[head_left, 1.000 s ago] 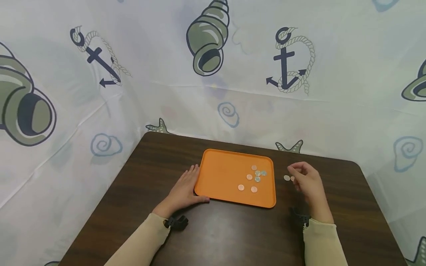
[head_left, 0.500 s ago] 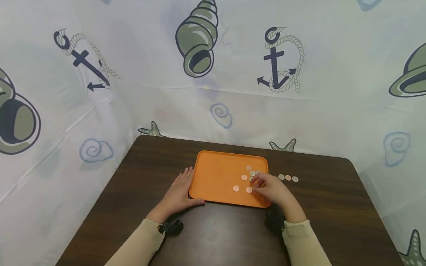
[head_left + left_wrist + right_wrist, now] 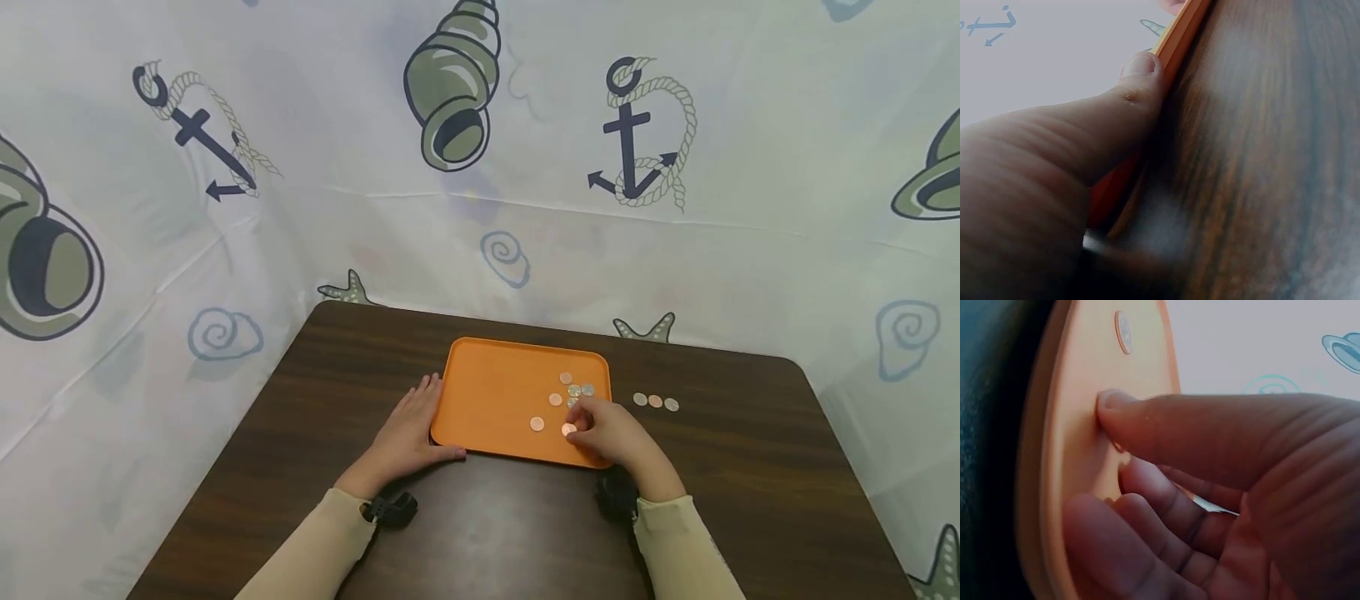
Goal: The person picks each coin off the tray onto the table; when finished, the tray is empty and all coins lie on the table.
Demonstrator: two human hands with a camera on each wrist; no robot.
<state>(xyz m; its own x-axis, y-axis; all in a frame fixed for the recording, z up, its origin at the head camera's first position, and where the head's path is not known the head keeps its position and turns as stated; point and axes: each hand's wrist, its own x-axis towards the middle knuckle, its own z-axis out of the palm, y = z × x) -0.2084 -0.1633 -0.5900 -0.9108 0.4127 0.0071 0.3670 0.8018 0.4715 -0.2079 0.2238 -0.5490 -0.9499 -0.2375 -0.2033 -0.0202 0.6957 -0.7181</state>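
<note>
An orange tray (image 3: 487, 392) lies on the dark wooden table, with several coins toward its right side. My left hand (image 3: 405, 429) rests at the tray's left end, fingers straight along that side and thumb against the front rim; the left wrist view shows the thumb (image 3: 1141, 81) on the rim. Over the tray's front right corner, my right hand (image 3: 611, 429) pinches a copper-coloured coin (image 3: 568, 430) between thumb and index finger. In the right wrist view the thumb (image 3: 1129, 419) hides most of that coin. Another copper coin (image 3: 537, 424) lies to its left.
Right of the tray, a short row of three coins (image 3: 656, 402) lies on the table (image 3: 750, 450). Silver coins (image 3: 588, 390) sit beyond my right fingers on the tray. A patterned cloth (image 3: 360, 125) hangs behind and beside the table.
My right hand has moved left from the coins on the table, leaving three in a row there, and has come down onto a coin in the tray. The left hand stays at the tray.
</note>
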